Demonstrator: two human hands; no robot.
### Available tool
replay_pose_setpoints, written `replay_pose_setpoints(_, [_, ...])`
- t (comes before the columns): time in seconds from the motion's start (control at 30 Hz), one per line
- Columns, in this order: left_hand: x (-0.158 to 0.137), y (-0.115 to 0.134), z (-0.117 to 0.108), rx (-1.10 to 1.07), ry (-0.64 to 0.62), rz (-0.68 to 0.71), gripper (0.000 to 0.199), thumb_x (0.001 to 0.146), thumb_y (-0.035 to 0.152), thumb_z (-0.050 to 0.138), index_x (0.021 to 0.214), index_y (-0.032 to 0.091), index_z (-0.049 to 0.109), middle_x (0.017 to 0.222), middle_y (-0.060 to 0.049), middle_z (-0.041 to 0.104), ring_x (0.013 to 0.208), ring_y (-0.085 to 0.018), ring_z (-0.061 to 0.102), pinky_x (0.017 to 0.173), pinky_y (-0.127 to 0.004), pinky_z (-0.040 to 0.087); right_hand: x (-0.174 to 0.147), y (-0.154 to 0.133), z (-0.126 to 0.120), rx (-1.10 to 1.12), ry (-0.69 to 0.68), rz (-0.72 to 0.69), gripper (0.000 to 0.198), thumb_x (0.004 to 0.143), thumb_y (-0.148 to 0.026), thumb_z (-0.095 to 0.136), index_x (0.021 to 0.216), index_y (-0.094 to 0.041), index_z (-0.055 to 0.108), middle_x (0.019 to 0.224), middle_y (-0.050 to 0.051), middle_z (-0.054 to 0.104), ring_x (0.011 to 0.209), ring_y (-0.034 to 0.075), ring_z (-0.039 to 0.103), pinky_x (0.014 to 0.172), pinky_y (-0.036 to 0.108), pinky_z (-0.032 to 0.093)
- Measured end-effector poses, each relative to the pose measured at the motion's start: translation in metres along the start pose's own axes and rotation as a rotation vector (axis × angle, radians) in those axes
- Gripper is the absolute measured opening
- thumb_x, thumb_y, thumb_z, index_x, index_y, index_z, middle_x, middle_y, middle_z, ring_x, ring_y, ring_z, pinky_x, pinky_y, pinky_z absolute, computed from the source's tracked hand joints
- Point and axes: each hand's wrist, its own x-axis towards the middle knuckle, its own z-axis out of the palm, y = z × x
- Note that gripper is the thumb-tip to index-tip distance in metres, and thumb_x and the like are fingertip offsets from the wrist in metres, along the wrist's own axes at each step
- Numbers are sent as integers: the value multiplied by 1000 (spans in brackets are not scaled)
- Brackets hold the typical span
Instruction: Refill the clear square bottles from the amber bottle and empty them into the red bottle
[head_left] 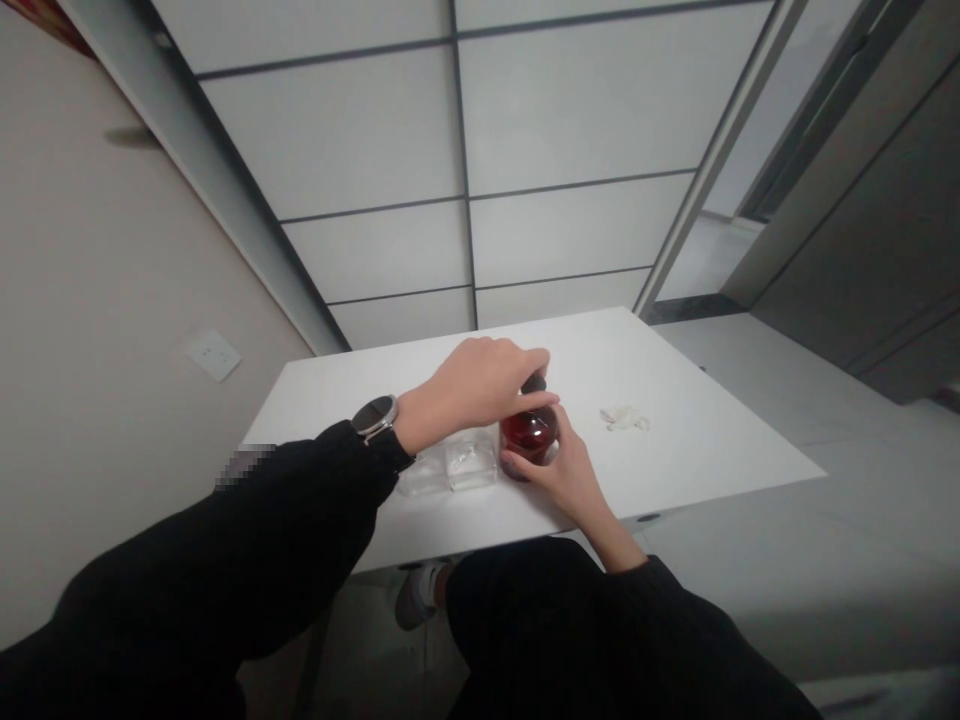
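A round bottle (529,432) of dark red liquid stands on the white table (720,440), close to its front edge. My right hand (574,470) is wrapped round the bottle's body from the right, thumb in front. From the left, my left hand (487,380) reaches over the top, its fingers closed on the black cap (533,384), which still sits at the bottle's neck. Just left of the bottle are clear, square-sided containers (472,465), glass or plastic, partly covered by my left wrist.
Crumpled whitish film (624,418) lies on the table to the right. Behind the table rises a white panelled sliding door (570,100). A wall with a socket (214,355) is on the left. My legs (525,620) are under the front edge.
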Motion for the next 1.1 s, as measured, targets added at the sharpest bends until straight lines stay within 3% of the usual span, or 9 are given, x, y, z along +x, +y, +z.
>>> replay_pose_setpoints(0.13, [16, -27, -1, -201, 136, -31, 26, 98, 43, 70, 104, 19, 76, 87, -4, 76, 75, -18, 65, 69, -29, 38, -2, 1, 1, -22, 13, -10, 73, 75, -46, 84, 138, -22, 56, 138, 15, 70, 127, 34, 68, 111, 53, 54])
replay_pose_setpoints(0.27, [34, -73, 23, -420, 3, -98, 23, 88, 26, 78, 108, 17, 74, 95, -3, 77, 81, -16, 67, 75, -27, 45, -4, 5, 4, -29, 30, -22, 73, 76, -47, 84, 138, -21, 55, 138, 16, 70, 129, 34, 68, 111, 52, 55])
replay_pose_setpoints(0.37, [44, -103, 57, -434, -68, -114, 14, 82, 20, 81, 93, 16, 73, 91, -3, 77, 80, -16, 68, 74, -27, 47, -7, 10, 6, -53, 75, -52, 72, 78, -46, 83, 139, -22, 55, 138, 15, 70, 129, 33, 68, 111, 51, 55])
replay_pose_setpoints(0.43, [49, -118, 81, -445, -121, -94, 19, 78, 19, 84, 93, 16, 73, 89, -2, 78, 79, -15, 69, 75, -26, 49, -10, 14, 7, -77, 105, -73, 71, 79, -46, 84, 140, -22, 54, 138, 15, 70, 129, 33, 68, 110, 50, 56])
replay_pose_setpoints(0.57, [57, -138, 116, -472, -209, -32, 31, 77, 20, 86, 106, 16, 77, 93, -2, 79, 83, -16, 72, 79, -27, 51, -13, 18, 7, -119, 121, -97, 72, 80, -45, 85, 142, -24, 53, 139, 14, 70, 129, 33, 69, 109, 50, 57])
replay_pose_setpoints(0.77, [67, -150, 144, -493, -262, 51, 40, 82, 16, 79, 122, 15, 76, 113, -8, 80, 102, -20, 72, 92, -31, 51, -12, 16, 6, -142, 122, -92, 72, 80, -43, 86, 142, -26, 53, 138, 12, 70, 127, 32, 69, 108, 49, 58])
replay_pose_setpoints(0.9, [55, -147, 138, -469, -205, 51, 51, 83, 25, 82, 132, 18, 71, 127, -9, 78, 116, -26, 67, 108, -39, 46, -12, 16, 6, -138, 127, -81, 73, 79, -44, 87, 141, -26, 53, 138, 12, 69, 127, 32, 69, 108, 49, 57])
replay_pose_setpoints(1.0, [21, -135, 108, -511, -60, 11, 58, 89, 39, 78, 142, 20, 64, 148, -11, 68, 121, -25, 66, 111, -39, 46, -15, 14, 2, -133, 150, -57, 73, 78, -46, 87, 140, -25, 54, 135, 12, 69, 125, 32, 69, 107, 50, 57])
replay_pose_setpoints(1.1, [-29, -109, 73, -568, 13, -100, 47, 99, 49, 65, 139, 22, 65, 144, -9, 70, 121, -24, 67, 110, -39, 49, -24, 6, -3, -128, 189, -19, 70, 79, -50, 86, 138, -25, 57, 133, 12, 70, 123, 33, 69, 105, 51, 58])
